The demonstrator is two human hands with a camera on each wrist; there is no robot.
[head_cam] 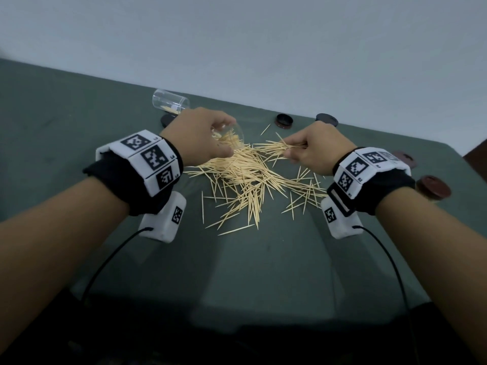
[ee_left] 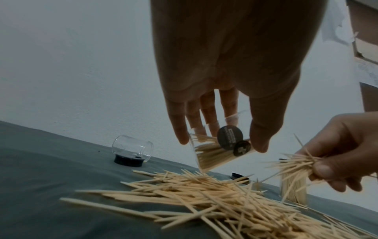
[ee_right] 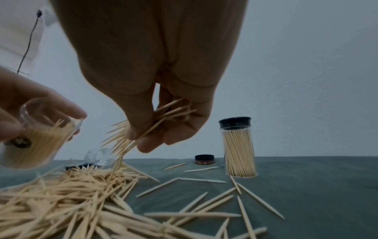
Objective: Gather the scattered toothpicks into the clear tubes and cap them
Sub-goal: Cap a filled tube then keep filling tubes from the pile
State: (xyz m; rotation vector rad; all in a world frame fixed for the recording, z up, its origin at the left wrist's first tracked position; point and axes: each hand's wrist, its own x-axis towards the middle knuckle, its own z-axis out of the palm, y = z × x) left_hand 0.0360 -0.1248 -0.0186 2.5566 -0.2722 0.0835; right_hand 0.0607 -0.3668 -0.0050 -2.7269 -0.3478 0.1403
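Observation:
A heap of pale toothpicks (head_cam: pixel 245 180) (ee_left: pixel 204 198) (ee_right: pixel 67 194) lies scattered on the green tabletop (head_cam: pixel 263 272). My left hand (head_cam: pixel 203 138) (ee_left: pixel 220 97) holds a clear tube (head_cam: pixel 232 138) (ee_left: pixel 214 155) (ee_right: pixel 40 142), partly filled with toothpicks, tilted with its mouth toward the heap. My right hand (head_cam: pixel 311 148) (ee_right: pixel 155 113) pinches a bundle of toothpicks (head_cam: pixel 276 148) (ee_left: pixel 294 166) (ee_right: pixel 131 137) just right of the tube's mouth, their tips pointing at it. In the right wrist view a capped, full tube (ee_right: pixel 238 147) stands upright behind.
An empty clear tube (head_cam: pixel 170 102) (ee_left: pixel 132 148) lies tilted on a black cap (ee_left: pixel 128 160) at the back left. Loose dark caps (head_cam: pixel 284 119) (head_cam: pixel 326 119) (ee_right: pixel 204 159) sit along the back edge. Brown caps (head_cam: pixel 432 187) lie at the right edge. A pale wall stands behind.

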